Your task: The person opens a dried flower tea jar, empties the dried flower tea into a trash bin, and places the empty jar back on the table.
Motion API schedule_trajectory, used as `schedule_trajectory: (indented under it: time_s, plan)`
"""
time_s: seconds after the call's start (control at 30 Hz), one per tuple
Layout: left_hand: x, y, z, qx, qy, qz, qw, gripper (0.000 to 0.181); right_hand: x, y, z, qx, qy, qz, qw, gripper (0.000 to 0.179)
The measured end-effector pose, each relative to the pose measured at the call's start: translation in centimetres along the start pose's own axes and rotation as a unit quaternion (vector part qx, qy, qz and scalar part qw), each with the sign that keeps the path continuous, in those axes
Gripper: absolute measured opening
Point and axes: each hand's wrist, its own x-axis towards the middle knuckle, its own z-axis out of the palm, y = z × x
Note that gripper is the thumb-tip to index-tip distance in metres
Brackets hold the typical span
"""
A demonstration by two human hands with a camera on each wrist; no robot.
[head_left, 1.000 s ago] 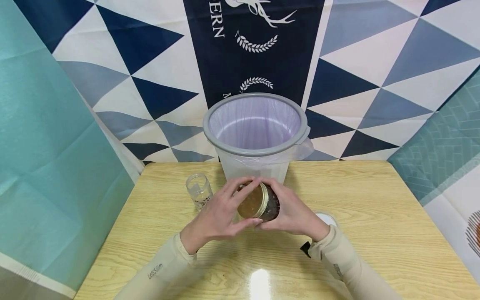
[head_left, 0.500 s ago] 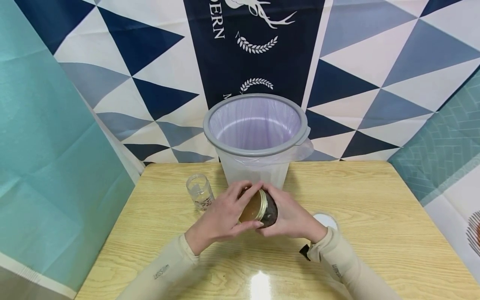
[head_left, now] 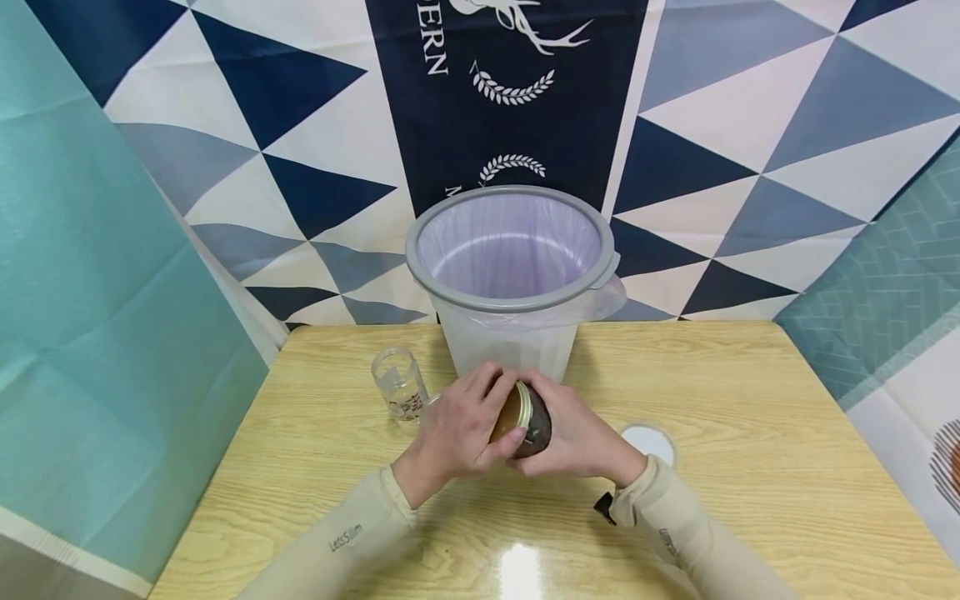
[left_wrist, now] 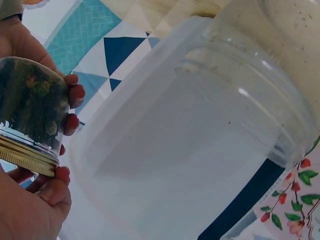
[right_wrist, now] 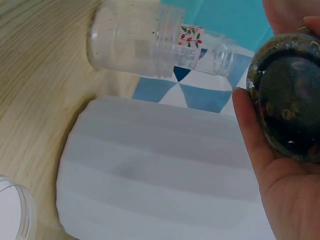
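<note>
Head view: over the tabletop (head_left: 300, 475), in front of the lined bin (head_left: 438, 287), the left hand's (head_left: 463, 425) grip curls over the gold lid (head_left: 523, 406) of a sideways jar (head_left: 538, 432) while the right hand (head_left: 577, 433) wraps its body, apparently bracing it; the left sleeve (head_left: 341, 542) reads "LetsSlim". Left wrist view: thumb and fingertips clasp the lid's ribbed rim. Right wrist view: the right palm cups the base; a floral label (right_wrist: 190, 39) on the clear bottle (right_wrist: 223, 59) has illegible small print.

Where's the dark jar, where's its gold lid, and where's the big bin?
Dark jar (right_wrist: 289, 97): right wrist view, on its round bottom.
Gold lid (left_wrist: 27, 158): left wrist view, on its ridged side.
Big bin (head_left: 512, 305): head view, on its gray front rim.
</note>
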Motion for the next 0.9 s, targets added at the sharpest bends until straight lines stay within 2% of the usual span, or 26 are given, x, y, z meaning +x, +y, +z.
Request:
schedule_trajectory:
  time_s: [0.53,0.6,0.73,0.8,0.9]
  plan:
    - [0.4,0.8,0.5,0.004,0.036,-0.014,0.9992,0.065,-0.5,0.4,0.6,0.005,0.038,-0.019,0.9991,0.085]
    - [0.4,0.9,0.7,-0.001,0.035,-0.033,0.9988,0.063,-0.4,0.5,0.7,-0.009,0.047,-0.034,0.9983,0.085]
    - [0.3,1.1,1.1,-0.017,0.029,-0.096,0.9948,0.063,-0.1,0.9,1.0,-0.056,0.072,-0.065,0.9937,0.089]
    - [0.3,1.2,1.1,-0.023,0.023,-0.129,0.9911,0.065,0.1,0.9,1.1,-0.073,0.076,-0.069,0.9920,0.091]
    - [0.2,1.3,1.0,-0.026,-0.004,-0.149,0.9885,0.074,0.0,1.0,1.1,-0.070,0.070,-0.060,0.9932,0.091]
